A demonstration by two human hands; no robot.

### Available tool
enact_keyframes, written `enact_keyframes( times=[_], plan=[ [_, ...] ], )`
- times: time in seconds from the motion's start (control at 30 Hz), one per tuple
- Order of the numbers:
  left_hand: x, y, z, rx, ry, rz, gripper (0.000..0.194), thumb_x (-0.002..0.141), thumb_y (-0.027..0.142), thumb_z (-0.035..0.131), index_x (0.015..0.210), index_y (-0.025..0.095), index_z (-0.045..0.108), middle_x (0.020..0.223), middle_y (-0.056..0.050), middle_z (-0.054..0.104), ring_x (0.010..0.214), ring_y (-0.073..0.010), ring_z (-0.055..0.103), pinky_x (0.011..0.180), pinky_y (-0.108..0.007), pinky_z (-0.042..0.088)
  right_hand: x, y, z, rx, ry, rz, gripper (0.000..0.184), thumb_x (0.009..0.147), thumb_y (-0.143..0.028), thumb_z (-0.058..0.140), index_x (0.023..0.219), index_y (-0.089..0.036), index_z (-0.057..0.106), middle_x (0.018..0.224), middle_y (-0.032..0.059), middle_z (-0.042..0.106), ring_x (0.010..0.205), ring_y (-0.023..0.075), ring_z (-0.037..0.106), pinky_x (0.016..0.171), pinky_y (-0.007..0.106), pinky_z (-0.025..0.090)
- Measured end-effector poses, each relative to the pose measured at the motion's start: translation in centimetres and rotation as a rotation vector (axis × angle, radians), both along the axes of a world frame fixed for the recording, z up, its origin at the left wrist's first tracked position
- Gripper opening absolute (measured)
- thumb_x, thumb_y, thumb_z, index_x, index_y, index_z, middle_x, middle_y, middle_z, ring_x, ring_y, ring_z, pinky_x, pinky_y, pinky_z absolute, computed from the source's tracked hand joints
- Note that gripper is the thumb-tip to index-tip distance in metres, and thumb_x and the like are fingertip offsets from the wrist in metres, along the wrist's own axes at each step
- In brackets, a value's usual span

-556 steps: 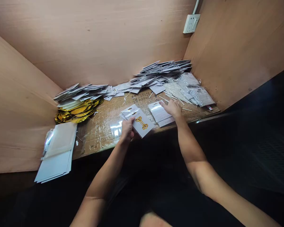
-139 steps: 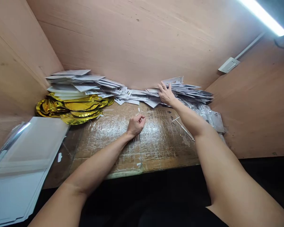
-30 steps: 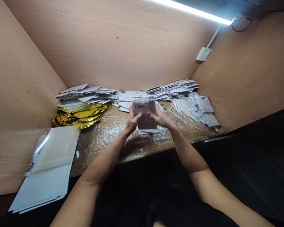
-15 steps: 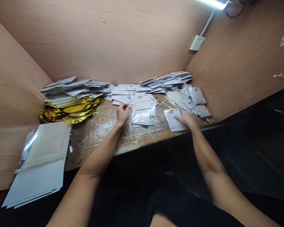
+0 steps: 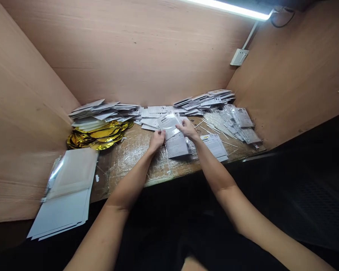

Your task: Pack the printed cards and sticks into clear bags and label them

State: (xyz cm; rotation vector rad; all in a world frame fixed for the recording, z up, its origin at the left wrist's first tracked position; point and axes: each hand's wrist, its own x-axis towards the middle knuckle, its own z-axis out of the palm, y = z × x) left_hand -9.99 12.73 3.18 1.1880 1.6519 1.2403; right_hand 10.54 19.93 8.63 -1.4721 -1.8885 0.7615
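A flat, rectangular white printed card in a clear, glossy plastic sleeve [image 5: 168, 123] sits between the two hands, turned slantwise, its lower end overlapping a small stack of similar grey-white sleeved cards [image 5: 177, 146] near the middle of the bench [image 5: 135, 160], which is covered in brown cardboard and clear tape. The right hand [image 5: 188, 129] has a narrow grip, thumb and fingers closed on the right edge of the slanted card. The left hand [image 5: 157, 140] is at its lower left edge with fingers curled together; whether that grip pinches the card or only touches it, I cannot tell. Both bare forearms reach forward from the lower edge of the view and converge, elbows bent and set wide, the left hand lower and nearer the body than the right. Just beside the right forearm lies a small stack of white printed cards [image 5: 214, 146]; beyond it are thin white sticks [image 5: 219, 127]. Shiny gold foil pieces [image 5: 101, 134] lie well apart, to the left.
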Motion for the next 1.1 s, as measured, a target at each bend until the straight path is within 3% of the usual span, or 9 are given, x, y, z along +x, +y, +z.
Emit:
enact_keyframes(
  times=[0.17,0.27,0.4,0.57,0.67,0.8,0.9,1.0,1.1],
  plan=[
    [-0.4,0.2,0.8,0.278,-0.623,-0.14,0.062,0.082,0.068,0.087,0.114,0.016,0.074,0.11,-0.011,0.083,0.106,-0.026,0.077,0.098,-0.037,0.06,-0.5,-2.0,0.0,0.122,0.564,0.275,0.048,0.091,-0.069,0.069,0.105,-0.023,0.063,0.096,0.0037,0.071,0.089,0.0207,0.066,0.083,0.033,0.058],
    [0.2,0.0,1.0,0.339,-0.743,-0.191,0.066,0.072,0.065,0.096,0.109,0.015,0.077,0.105,-0.011,0.084,0.097,-0.025,0.079,0.094,-0.039,0.064,-0.6,-2.7,-0.3,0.139,0.644,0.204,0.049,0.094,-0.069,0.064,0.113,-0.024,0.065,0.109,0.0065,0.075,0.102,0.0228,0.069,0.092,0.036,0.06],
    [0.8,0.1,0.8,0.441,-0.834,0.009,0.062,0.066,0.055,0.102,0.108,0.016,0.077,0.111,-0.011,0.085,0.098,-0.0252,0.08,0.096,-0.041,0.065,0.8,-3.5,-1.2,0.107,0.832,-0.047,0.05,0.096,-0.068,0.057,0.123,-0.026,0.059,0.121,0.009,0.076,0.107,0.0245,0.072,0.091,0.043,0.064],
    [0.5,0.6,1.0,0.494,-0.952,0.176,0.053,0.069,0.043,0.102,0.107,0.017,0.076,0.117,-0.011,0.084,0.105,-0.0256,0.081,0.101,-0.042,0.064,1.9,-7.2,-3.7,-0.147,0.688,0.091,0.044,0.084,-0.053,0.08,0.112,-0.024,0.061,0.111,0.0085,0.079,0.103,0.0263,0.075,0.098,0.049,0.064],
    [-0.1,0.9,1.3,0.508,-1.026,0.225,0.052,0.072,0.047,0.1,0.107,0.018,0.076,0.112,-0.01,0.085,0.1,-0.0245,0.081,0.097,-0.042,0.065,1.9,-9.1,-4.3,-0.17,0.637,0.153,0.052,0.078,-0.046,0.087,0.118,-0.024,0.062,0.111,0.0071,0.08,0.102,0.0258,0.077,0.101,0.048,0.064],
    [-0.5,0.8,1.4,0.557,-0.984,0.263,0.058,0.064,0.047,0.104,0.107,0.018,0.078,0.113,-0.011,0.085,0.099,-0.0236,0.081,0.097,-0.04,0.064,1.9,-8.3,-2.6,-0.076,0.879,0.118,0.05,0.081,-0.048,0.086,0.119,-0.024,0.065,0.12,0.0084,0.082,0.111,0.0275,0.077,0.106,0.049,0.062],
    [0.5,0.3,1.0,0.544,-0.903,0.21,0.066,0.058,0.05,0.106,0.109,0.016,0.08,0.114,-0.012,0.085,0.099,-0.0246,0.081,0.096,-0.039,0.064,0.8,-6.7,-1.2,-0.123,0.991,0.214,0.053,0.081,-0.049,0.088,0.122,-0.026,0.063,0.123,0.0068,0.081,0.114,0.0269,0.077,0.105,0.049,0.064],
    [1.2,-0.5,0.8,0.464,-0.771,0.081,0.067,0.068,0.072,0.095,0.101,0.015,0.079,0.1,-0.011,0.084,0.092,-0.0266,0.08,0.086,-0.038,0.064,-0.8,-5.5,-0.7,-0.184,0.957,0.301,0.064,0.079,-0.051,0.09,0.13,-0.029,0.058,0.121,0.004,0.081,0.11,0.0257,0.077,0.102,0.049,0.065],
    [0.8,-1.5,1.9,0.427,-0.539,0.034,0.069,0.08,0.086,0.077,0.091,0.018,0.074,0.086,-0.009,0.079,0.087,-0.0264,0.078,0.079,-0.036,0.062,-1.7,-5.6,-0.3,0.041,0.8,0.194,0.061,0.09,-0.054,0.08,0.14,-0.027,0.057,0.124,0.0072,0.08,0.112,0.0268,0.076,0.108,0.05,0.062]
  ],
)
